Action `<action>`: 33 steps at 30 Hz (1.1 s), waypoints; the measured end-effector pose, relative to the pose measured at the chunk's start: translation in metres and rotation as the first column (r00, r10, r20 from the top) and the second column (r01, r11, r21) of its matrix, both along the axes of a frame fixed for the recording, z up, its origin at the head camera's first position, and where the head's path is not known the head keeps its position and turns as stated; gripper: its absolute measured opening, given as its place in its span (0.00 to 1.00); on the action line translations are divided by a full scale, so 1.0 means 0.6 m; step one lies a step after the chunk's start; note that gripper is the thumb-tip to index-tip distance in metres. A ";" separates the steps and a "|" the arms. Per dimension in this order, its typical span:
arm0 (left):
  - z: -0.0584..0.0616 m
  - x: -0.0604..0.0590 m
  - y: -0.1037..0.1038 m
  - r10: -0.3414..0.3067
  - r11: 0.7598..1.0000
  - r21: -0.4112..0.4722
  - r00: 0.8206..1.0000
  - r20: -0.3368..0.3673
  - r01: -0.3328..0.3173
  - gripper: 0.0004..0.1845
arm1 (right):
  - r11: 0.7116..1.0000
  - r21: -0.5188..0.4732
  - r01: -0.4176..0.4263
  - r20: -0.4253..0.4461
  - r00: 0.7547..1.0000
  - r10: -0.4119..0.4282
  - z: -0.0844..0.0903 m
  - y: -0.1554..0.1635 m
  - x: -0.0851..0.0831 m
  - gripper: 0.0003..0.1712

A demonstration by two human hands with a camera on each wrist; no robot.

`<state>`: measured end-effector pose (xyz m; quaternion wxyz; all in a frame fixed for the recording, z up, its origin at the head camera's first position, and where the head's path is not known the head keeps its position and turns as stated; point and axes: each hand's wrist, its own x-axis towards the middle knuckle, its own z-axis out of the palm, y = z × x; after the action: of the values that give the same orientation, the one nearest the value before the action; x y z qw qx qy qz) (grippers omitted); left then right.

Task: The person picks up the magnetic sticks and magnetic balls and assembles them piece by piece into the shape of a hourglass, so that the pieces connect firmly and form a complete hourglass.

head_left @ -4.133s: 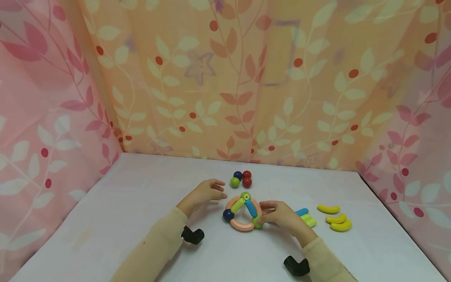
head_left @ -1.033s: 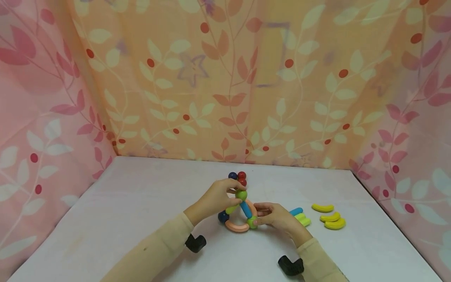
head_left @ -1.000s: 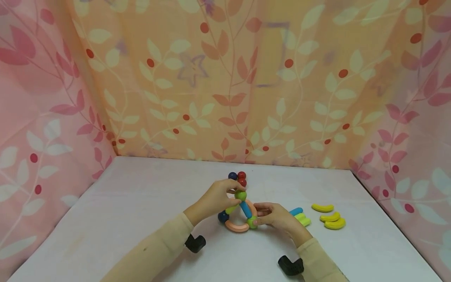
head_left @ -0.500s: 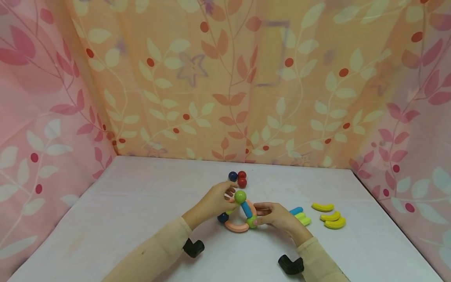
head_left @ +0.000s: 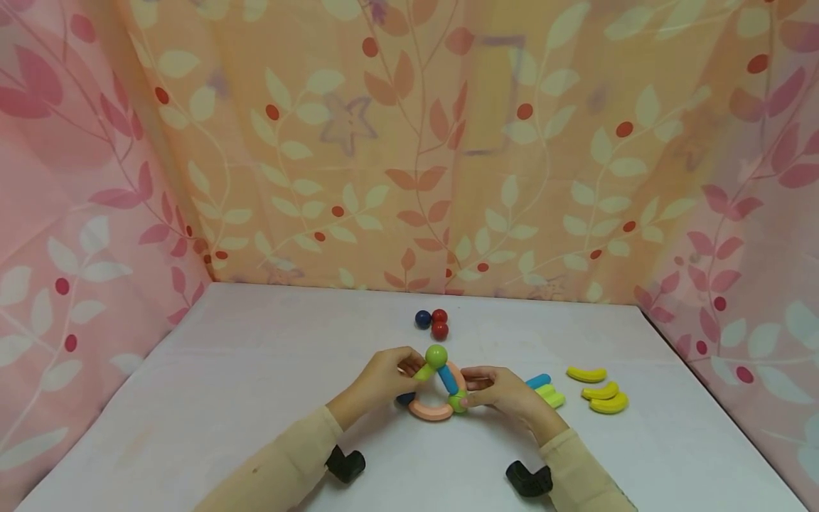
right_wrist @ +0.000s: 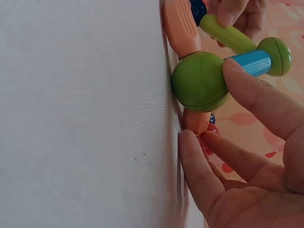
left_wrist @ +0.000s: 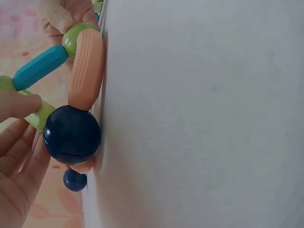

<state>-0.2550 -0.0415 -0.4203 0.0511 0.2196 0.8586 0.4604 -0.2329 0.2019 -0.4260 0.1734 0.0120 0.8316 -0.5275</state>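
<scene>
**Toy assembly steadied near the worktop's front edge**

The stick-and-ball assembly (head_left: 434, 387) sits at mid-worktop, nearer the front edge. Left hand (head_left: 380, 377) fingers pinch the lime stick (head_left: 422, 372), propping the raised green ball (head_left: 436, 355). Right hand (head_left: 505, 392) fingers clamp the lower green ball (right_wrist: 199, 81), evidently anchoring the base. Three loose balls (head_left: 434, 322) lie behind; yellow curved pieces (head_left: 598, 390) lie toward the right edge.

Soft, even, warm light; faint shadows; wrist close-ups slightly blurred.
</scene>
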 end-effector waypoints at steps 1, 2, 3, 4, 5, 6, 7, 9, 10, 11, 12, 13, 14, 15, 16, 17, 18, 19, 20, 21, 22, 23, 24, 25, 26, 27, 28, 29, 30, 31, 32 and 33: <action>-0.001 0.000 -0.002 0.002 1.000 0.008 1.000 0.002 -0.002 0.12 | 1.000 0.003 0.003 0.001 1.000 -0.003 0.000 0.000 0.000 0.39; -0.002 -0.001 -0.003 0.003 1.000 0.015 1.000 0.001 -0.003 0.12 | 1.000 0.005 0.007 0.003 1.000 -0.007 0.001 -0.001 0.000 0.39; -0.003 -0.001 -0.004 0.004 1.000 0.017 1.000 -0.001 -0.004 0.13 | 1.000 0.006 0.013 0.003 1.000 -0.013 0.001 -0.001 -0.001 0.39; -0.003 -0.002 -0.005 0.003 1.000 0.019 1.000 -0.004 -0.003 0.13 | 1.000 0.007 0.021 0.006 1.000 -0.021 0.001 -0.001 -0.001 0.39; -0.002 -0.003 -0.005 0.002 1.000 0.021 1.000 -0.001 -0.002 0.13 | 1.000 0.010 0.021 0.005 1.000 -0.021 0.002 -0.001 -0.001 0.39; -0.001 -0.004 -0.006 0.000 1.000 0.021 1.000 0.003 0.000 0.13 | 1.000 0.012 0.026 0.005 1.000 -0.026 0.004 -0.001 -0.001 0.39; 0.001 -0.005 -0.006 0.000 1.000 0.020 1.000 0.019 0.000 0.13 | 1.000 0.011 0.027 0.006 1.000 -0.027 0.004 0.000 -0.002 0.39; 0.004 -0.007 -0.008 0.004 1.000 0.014 0.999 0.042 -0.005 0.16 | 1.000 0.013 0.026 0.004 1.000 -0.026 0.004 0.000 -0.002 0.39; 0.007 -0.007 -0.010 0.018 1.000 0.003 0.998 0.063 -0.018 0.19 | 1.000 0.014 0.024 0.004 1.000 -0.024 0.005 0.001 -0.002 0.38; 0.008 -0.008 -0.012 0.038 0.999 -0.016 0.995 0.095 -0.037 0.23 | 1.000 0.016 0.015 0.002 1.000 -0.016 0.005 0.002 -0.002 0.38; 0.009 -0.008 -0.015 0.061 0.998 -0.038 0.989 0.133 -0.056 0.27 | 1.000 0.018 0.013 0.004 1.000 -0.013 0.005 0.002 -0.002 0.38; 0.010 -0.008 -0.018 0.083 0.996 -0.056 0.980 0.178 -0.074 0.31 | 1.000 0.018 0.004 0.004 1.000 -0.005 0.005 0.003 -0.002 0.37; 0.009 -0.008 -0.021 0.100 0.994 -0.071 0.970 0.223 -0.086 0.34 | 1.000 0.020 -0.002 0.005 1.000 0.002 0.005 0.004 -0.001 0.37; 0.009 -0.008 -0.024 0.114 0.992 -0.087 0.956 0.269 -0.094 0.37 | 1.000 0.020 -0.009 0.004 1.000 0.009 0.004 0.005 -0.001 0.37; 0.008 -0.008 -0.027 0.119 0.991 -0.092 0.943 0.311 -0.095 0.39 | 1.000 0.016 -0.015 0.006 1.000 0.015 0.005 0.005 -0.001 0.37; 0.006 -0.008 -0.029 0.119 0.992 -0.084 0.930 0.347 -0.095 0.39 | 1.000 0.012 -0.021 0.008 1.000 0.020 0.005 0.006 -0.001 0.37; 0.005 -0.008 -0.032 0.113 0.993 -0.068 0.921 0.374 -0.094 0.39 | 1.000 0.007 -0.021 0.009 1.000 0.021 0.005 0.005 -0.001 0.37; 0.003 -0.008 -0.034 0.103 0.995 -0.047 0.914 0.393 -0.092 0.39 | 1.000 0.005 -0.024 0.007 1.000 0.024 0.005 0.005 0.000 0.37; 0.000 -0.009 -0.035 0.094 0.996 -0.030 0.910 0.404 -0.090 0.38 | 1.000 0.004 -0.025 0.004 1.000 0.025 0.006 0.004 -0.001 0.36; -0.002 -0.009 -0.037 0.088 0.996 -0.016 0.910 0.404 -0.089 0.37 | 1.000 0.002 -0.030 -0.002 1.000 0.030 0.007 0.004 -0.001 0.36; -0.003 -0.010 -0.038 0.087 0.996 -0.007 0.911 0.403 -0.092 0.36 | 0.999 0.000 -0.033 -0.007 0.999 0.033 0.009 0.003 -0.001 0.36; -0.005 -0.012 -0.039 0.091 0.995 -0.003 0.910 0.404 -0.098 0.36 | 0.999 -0.001 -0.035 -0.013 0.999 0.035 0.010 0.002 -0.001 0.36; -0.007 -0.013 -0.039 0.093 0.995 0.003 0.907 0.410 -0.103 0.35 | 0.999 -0.002 -0.037 -0.018 0.999 0.037 0.011 0.001 -0.001 0.36; -0.008 -0.016 -0.038 0.094 0.995 0.003 0.905 0.414 -0.105 0.35 | 0.999 -0.007 -0.039 -0.023 0.999 0.039 0.012 0.001 -0.001 0.36; -0.009 -0.017 -0.038 0.096 0.995 -0.004 0.905 0.414 -0.104 0.35 | 0.999 -0.011 -0.040 -0.025 0.999 0.040 0.014 0.002 -0.001 0.35; -0.008 -0.018 -0.038 0.093 0.995 -0.004 0.902 0.421 -0.101 0.35 | 0.999 -0.007 -0.043 -0.029 0.999 0.042 0.015 0.003 -0.001 0.35; -0.008 -0.019 -0.037 0.092 0.995 -0.006 0.898 0.430 -0.099 0.35 | 0.999 0.004 -0.040 -0.036 0.999 0.040 0.017 0.004 0.000 0.34; -0.008 -0.020 -0.038 0.088 0.996 -0.008 0.895 0.437 -0.094 0.35 | 0.999 0.023 -0.031 -0.045 0.999 0.032 0.018 0.006 0.000 0.33; -0.007 -0.021 -0.038 0.084 0.996 -0.010 0.892 0.444 -0.088 0.35 | 0.999 0.039 -0.024 -0.063 0.998 0.026 0.020 0.008 0.000 0.32; -0.006 -0.020 -0.039 0.084 0.996 -0.019 0.891 0.447 -0.085 0.35 | 0.999 0.046 -0.012 -0.083 0.996 0.016 0.022 0.011 -0.002 0.32; -0.005 -0.021 -0.041 0.083 0.996 -0.025 0.890 0.448 -0.081 0.35 | 0.999 0.053 0.005 -0.106 0.994 0.001 0.026 0.016 -0.003 0.31; -0.005 -0.022 -0.042 0.081 0.997 -0.027 0.889 0.451 -0.077 0.35 | 0.998 0.057 0.028 -0.132 0.991 -0.020 0.029 0.021 -0.005 0.30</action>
<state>-0.2684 -0.0669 -0.4234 0.2313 0.0713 0.8335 0.4968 -0.2357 0.2145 -0.4084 0.1114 -0.0079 0.8561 -0.5046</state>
